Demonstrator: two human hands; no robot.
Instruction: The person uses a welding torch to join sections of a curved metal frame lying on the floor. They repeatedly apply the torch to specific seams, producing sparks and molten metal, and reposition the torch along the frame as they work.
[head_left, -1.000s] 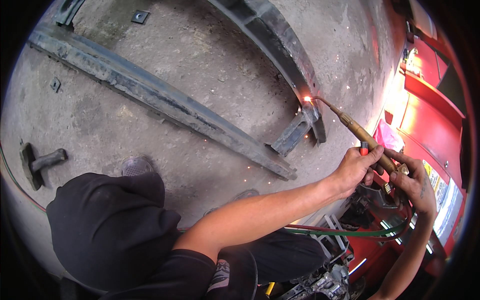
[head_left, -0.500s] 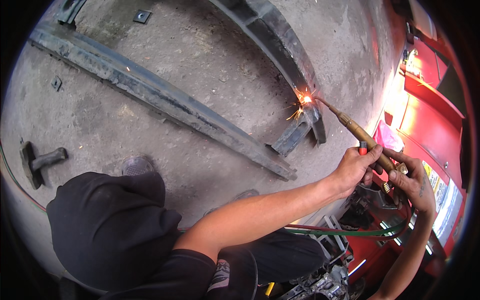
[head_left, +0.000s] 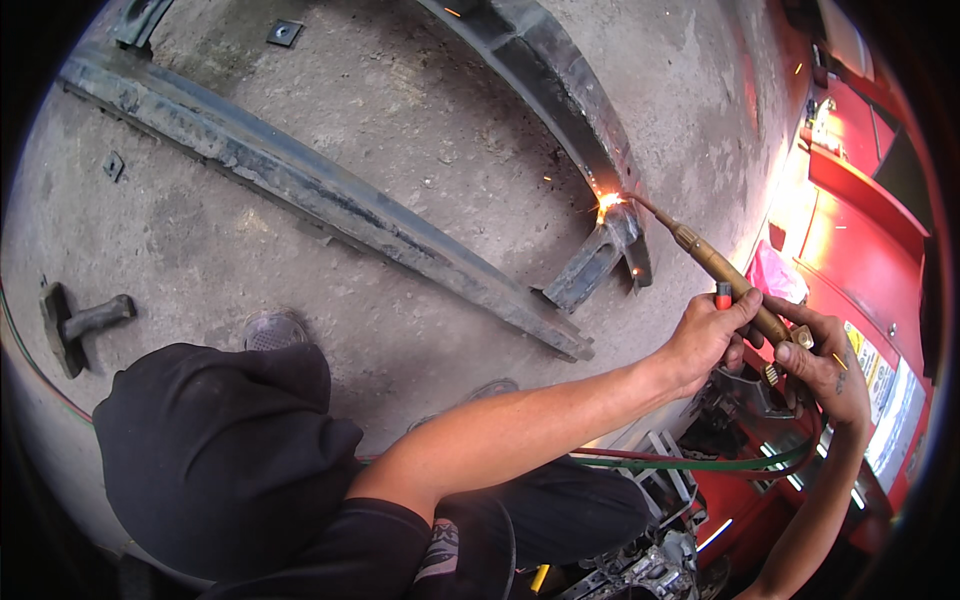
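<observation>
A brass gas torch [head_left: 712, 262] slants up and left from my hands. Its thin bent tip meets a dark curved metal beam [head_left: 575, 100], where orange sparks [head_left: 607, 203] glow beside a short bracket-like end piece [head_left: 588, 270]. My left hand [head_left: 708, 340] is closed round the torch's handle from the left. Up from that same hand sticks a small red cylinder with a dark cap [head_left: 723, 298], like a lighter. My right hand [head_left: 832, 365] grips the rear of the torch by its valve knobs, its fingers partly hidden. Red and green hoses [head_left: 690, 462] run from the torch's rear.
A long dark metal rail [head_left: 320, 200] lies across the concrete floor [head_left: 420, 130]. Far left lies a short-handled hammer [head_left: 75, 322]; small square plates [head_left: 285, 33] are scattered about. Red bodywork [head_left: 860, 240] stands at right. Black cloth [head_left: 220, 460] fills the lower left; metal parts [head_left: 660, 565] lie below.
The sparks at the torch tip have shrunk and a few have flown outward, some near my right hand. Both hands and the torch have hardly moved.
</observation>
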